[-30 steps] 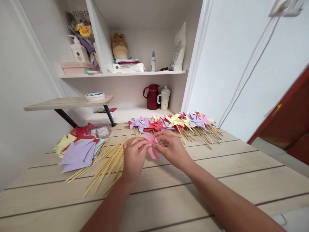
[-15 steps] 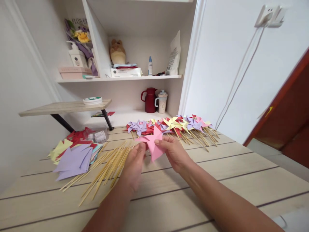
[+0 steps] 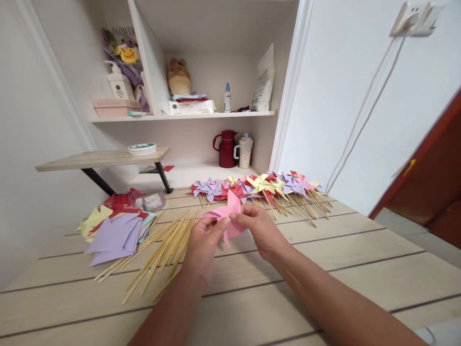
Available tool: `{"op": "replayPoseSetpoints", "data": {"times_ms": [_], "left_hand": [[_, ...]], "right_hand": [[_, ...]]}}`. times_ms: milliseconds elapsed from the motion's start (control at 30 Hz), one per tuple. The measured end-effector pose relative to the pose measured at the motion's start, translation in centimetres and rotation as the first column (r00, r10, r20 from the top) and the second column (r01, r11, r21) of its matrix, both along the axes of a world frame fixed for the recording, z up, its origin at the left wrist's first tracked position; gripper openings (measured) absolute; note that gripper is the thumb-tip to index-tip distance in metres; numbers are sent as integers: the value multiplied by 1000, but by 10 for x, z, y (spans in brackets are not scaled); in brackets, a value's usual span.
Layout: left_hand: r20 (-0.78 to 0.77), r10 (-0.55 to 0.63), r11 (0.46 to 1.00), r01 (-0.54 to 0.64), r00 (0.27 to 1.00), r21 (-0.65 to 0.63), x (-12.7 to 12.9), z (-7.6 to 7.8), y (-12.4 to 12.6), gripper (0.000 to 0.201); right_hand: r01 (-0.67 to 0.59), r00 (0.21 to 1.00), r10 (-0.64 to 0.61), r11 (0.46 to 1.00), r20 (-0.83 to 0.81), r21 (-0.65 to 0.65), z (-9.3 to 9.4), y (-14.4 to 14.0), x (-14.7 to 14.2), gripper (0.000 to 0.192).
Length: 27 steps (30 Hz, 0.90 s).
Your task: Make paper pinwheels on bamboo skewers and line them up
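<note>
Both hands hold a pink paper pinwheel [image 3: 230,211] up above the wooden table [image 3: 324,269]. My left hand [image 3: 205,242] pinches its left side, fingertips at the centre. My right hand [image 3: 259,230] pinches the centre from the right. Left of my hands lies a loose bunch of bamboo sticks [image 3: 162,250]. Behind the pink piece runs a row of finished pinwheels on sticks [image 3: 259,187] in purple, red, yellow and pink.
A pile of cut paper squares [image 3: 111,226] and a clear plastic box [image 3: 149,199] lie at the left. A small raised shelf [image 3: 104,158] stands behind them. A red jug [image 3: 226,148] and a cup [image 3: 245,150] sit in the alcove.
The pink pinwheel was lifted off the table and its points have opened out between my fingers. The view shifted slightly.
</note>
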<state>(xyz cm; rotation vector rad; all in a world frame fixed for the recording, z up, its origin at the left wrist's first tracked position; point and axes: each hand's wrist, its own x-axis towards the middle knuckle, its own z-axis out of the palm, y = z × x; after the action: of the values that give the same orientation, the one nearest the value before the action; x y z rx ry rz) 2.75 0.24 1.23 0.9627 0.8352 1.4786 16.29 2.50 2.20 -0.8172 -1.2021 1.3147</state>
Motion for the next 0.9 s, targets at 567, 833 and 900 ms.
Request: {"op": "replayPoseSetpoints", "data": {"times_ms": [567, 833, 900], "left_hand": [[-59, 142, 987, -146, 988, -72, -5, 3, 0, 30], [201, 226, 966, -192, 953, -173, -17, 11, 6, 21], [248, 257, 958, -213, 934, -194, -23, 11, 8, 14]], "right_hand": [[-57, 997, 56, 998, 45, 13, -2, -3, -2, 31], [-114, 961, 16, 932, 275, 345, 1, -8, 4, 49], [-153, 930, -45, 855, 365, 495, -1, -10, 2, 58]]}}
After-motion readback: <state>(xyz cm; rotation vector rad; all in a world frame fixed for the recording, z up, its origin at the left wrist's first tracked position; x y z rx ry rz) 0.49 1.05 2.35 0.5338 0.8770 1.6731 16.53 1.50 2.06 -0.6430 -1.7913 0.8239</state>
